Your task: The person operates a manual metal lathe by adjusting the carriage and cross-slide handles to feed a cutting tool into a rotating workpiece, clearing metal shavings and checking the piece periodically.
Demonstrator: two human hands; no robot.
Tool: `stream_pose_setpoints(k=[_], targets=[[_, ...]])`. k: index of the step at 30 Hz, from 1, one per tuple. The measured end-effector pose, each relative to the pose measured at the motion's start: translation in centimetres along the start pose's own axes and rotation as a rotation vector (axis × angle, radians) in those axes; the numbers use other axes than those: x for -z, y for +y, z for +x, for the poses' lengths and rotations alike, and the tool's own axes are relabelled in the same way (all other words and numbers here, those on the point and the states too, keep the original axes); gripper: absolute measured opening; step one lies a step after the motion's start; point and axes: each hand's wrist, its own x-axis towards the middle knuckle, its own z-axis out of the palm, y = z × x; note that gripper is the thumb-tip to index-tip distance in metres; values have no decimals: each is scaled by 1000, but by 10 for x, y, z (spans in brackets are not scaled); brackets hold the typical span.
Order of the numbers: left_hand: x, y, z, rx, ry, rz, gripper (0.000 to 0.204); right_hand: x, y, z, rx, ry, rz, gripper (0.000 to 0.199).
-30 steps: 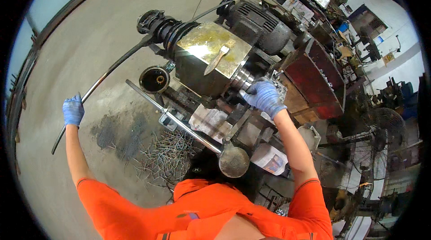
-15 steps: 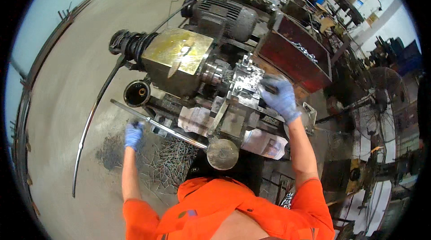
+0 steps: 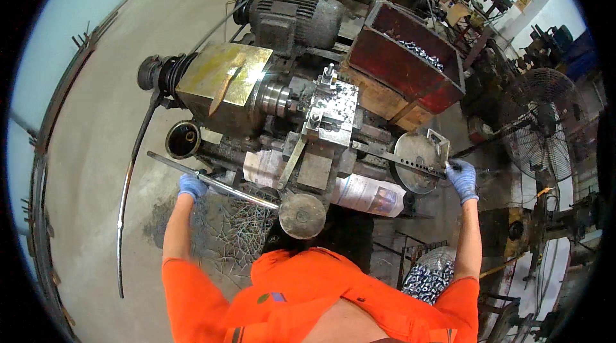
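My left hand point(image 3: 192, 186), in a blue glove, is closed round the long steel lever point(image 3: 231, 189). The lever runs from the left to a round metal disc point(image 3: 302, 216) at the front of the lathe-like machine. My right hand point(image 3: 462, 180), also gloved, closes on the lower end of a bent metal handle point(image 3: 440, 145) beside the perforated flat bar point(image 3: 410, 163). Its fingers are partly hidden. Between my hands sits the tool block point(image 3: 333, 109), strewn with metal chips. Left of it are the spindle chuck point(image 3: 276, 99) and the yellowish headstock box point(image 3: 224, 77).
A red bin point(image 3: 410, 64) of small metal parts stands behind on the right. Beside my right arm is a basket point(image 3: 428, 275) of similar parts. A fan point(image 3: 540, 121) stands at right. Scrap rods point(image 3: 247, 224) cover the floor below the lever. An electric motor point(image 3: 292, 19) sits behind.
My right hand has left the tool block and moved right and down to the bent handle. My left hand has come up onto the lever. The view has shifted slightly.
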Motion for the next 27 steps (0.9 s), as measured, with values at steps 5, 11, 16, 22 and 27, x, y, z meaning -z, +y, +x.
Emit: stream_pose_setpoints(k=[5,11,16,22,27], targets=[[3,-63,-25,210,69,-219,34,11,72,26,80,-216,-735,59],[65,-59,-37,522,395,-1178,30,15,102,32,-207,-300,-778,58],[103,-32,-35,737,480,-1407,33,40,149,-10,-477,-316,-741,45],[71,-3,10,815,773,-1743,23,72,242,-143,-710,-227,-730,40],[86,19,15,927,939,-1774,13,72,258,-270,-664,-73,-468,32]])
